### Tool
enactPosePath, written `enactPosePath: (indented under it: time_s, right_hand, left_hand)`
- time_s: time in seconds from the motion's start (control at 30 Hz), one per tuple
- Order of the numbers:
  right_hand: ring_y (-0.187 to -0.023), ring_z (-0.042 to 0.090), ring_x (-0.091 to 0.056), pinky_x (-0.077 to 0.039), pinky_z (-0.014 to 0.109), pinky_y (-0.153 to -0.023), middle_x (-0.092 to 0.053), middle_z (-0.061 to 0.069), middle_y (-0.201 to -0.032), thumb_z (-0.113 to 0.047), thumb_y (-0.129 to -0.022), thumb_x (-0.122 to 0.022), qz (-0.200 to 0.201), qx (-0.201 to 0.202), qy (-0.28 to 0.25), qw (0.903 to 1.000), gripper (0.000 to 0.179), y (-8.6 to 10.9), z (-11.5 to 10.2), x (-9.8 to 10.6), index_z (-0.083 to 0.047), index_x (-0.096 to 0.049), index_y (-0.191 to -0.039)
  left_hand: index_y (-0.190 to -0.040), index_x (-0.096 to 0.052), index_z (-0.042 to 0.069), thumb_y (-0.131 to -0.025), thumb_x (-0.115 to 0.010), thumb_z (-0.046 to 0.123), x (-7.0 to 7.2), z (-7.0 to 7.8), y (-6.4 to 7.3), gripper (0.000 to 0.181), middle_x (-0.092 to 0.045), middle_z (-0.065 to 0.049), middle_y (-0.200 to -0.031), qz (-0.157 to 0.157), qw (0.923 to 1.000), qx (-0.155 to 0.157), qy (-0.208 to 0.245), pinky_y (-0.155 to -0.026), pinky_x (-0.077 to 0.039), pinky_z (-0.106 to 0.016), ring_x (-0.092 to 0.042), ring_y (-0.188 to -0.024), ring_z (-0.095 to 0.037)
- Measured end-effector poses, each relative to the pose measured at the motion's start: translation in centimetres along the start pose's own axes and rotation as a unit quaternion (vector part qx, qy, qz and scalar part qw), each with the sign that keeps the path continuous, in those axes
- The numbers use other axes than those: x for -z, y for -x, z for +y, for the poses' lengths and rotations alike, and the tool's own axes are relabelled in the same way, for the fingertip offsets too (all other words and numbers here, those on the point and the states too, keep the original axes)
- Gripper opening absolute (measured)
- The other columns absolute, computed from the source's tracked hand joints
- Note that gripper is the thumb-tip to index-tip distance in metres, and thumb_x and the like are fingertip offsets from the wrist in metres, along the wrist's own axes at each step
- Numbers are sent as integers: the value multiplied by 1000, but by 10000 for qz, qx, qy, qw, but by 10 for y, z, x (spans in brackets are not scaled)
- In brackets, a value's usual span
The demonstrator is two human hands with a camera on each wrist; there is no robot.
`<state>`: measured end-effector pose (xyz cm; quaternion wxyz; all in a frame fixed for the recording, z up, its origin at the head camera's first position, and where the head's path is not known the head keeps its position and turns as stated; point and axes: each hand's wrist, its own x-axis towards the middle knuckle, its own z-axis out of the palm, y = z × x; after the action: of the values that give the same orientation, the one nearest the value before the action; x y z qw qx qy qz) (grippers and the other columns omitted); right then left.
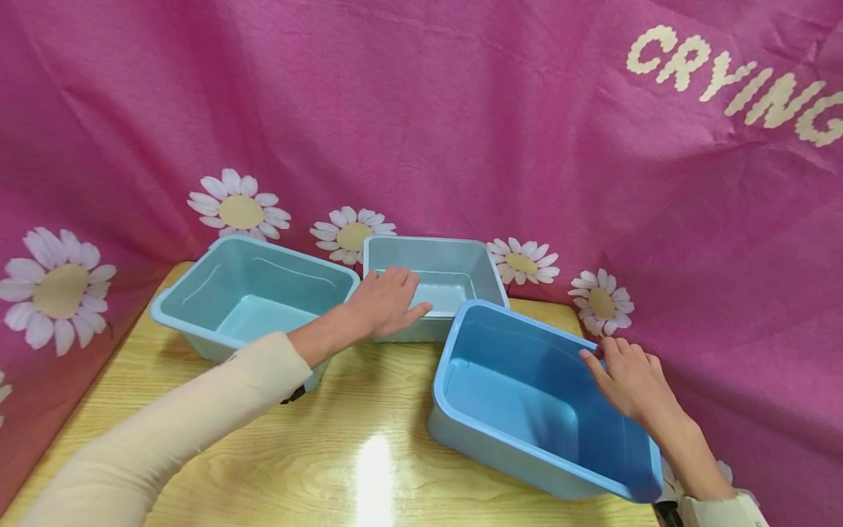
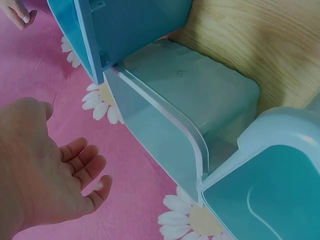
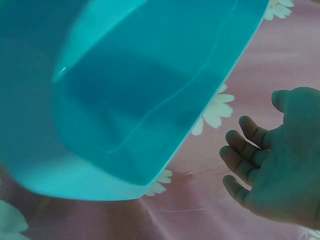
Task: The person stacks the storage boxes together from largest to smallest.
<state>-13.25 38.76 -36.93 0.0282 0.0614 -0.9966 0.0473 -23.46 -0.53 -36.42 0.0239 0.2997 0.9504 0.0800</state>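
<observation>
Three plastic tubs stand on a wooden table. My left hand (image 1: pixel 388 301) is over the near left part of the pale grey-blue middle tub (image 1: pixel 431 255), fingers relaxed and holding nothing. The teal left tub (image 1: pixel 197 331) lies under my left forearm. My right hand (image 1: pixel 628 380) is over the far right side of the bright blue tub (image 1: pixel 514 455). In the right wrist view, its loosely bent fingers (image 3: pixel 240 157) are apart from the rim. The blue tub's far left corner overlaps the middle tub's near right corner. The visible insides of the tubs hold nothing.
Behind the tubs hangs a pink cloth (image 1: pixel 421 146) with white daisies and the letters CRYING. The wooden table (image 1: pixel 316 461) shows bare wood in front, with a bright light reflection. Its far edge meets the cloth.
</observation>
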Motion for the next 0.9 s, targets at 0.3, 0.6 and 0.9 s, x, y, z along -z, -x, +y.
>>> enactPosePath:
  time_s: [0.3, 0.6, 0.9]
  right_hand:
    - [-85, 35, -52, -41, 55, -73, -53, 10, -83, -34, -101, -55, -95, -260, 39, 9996, 35, 14, 14, -8, 1, -57, -101]
    - [-82, 33, -51, -40, 52, -68, -52, 9, -82, -36, -102, -52, -126, -309, 32, 9994, 38, 24, 25, -13, 1, -58, -100]
    - [-79, 29, -50, -39, 49, -66, -49, 5, -78, -37, -103, -50, -215, -399, 75, 9989, 37, 34, 33, -17, -1, -57, -98]
  left_hand:
    - [-123, -50, 4, -104, -36, 53, -5, 6, -4, 55, -54, -9, -115, -18, 10000, -26, -92, -88, -44, -46, -52, -106, -24]
    - [-127, -50, 3, -103, -38, 54, -11, 12, -7, 57, -54, -11, -126, -34, 10000, -21, -85, -92, -44, -47, -51, -113, -26]
    - [-124, -50, 5, -102, -39, 54, -17, 16, -9, 55, -51, -6, -108, -37, 9998, -97, -167, -89, -43, -45, -48, -100, -22]
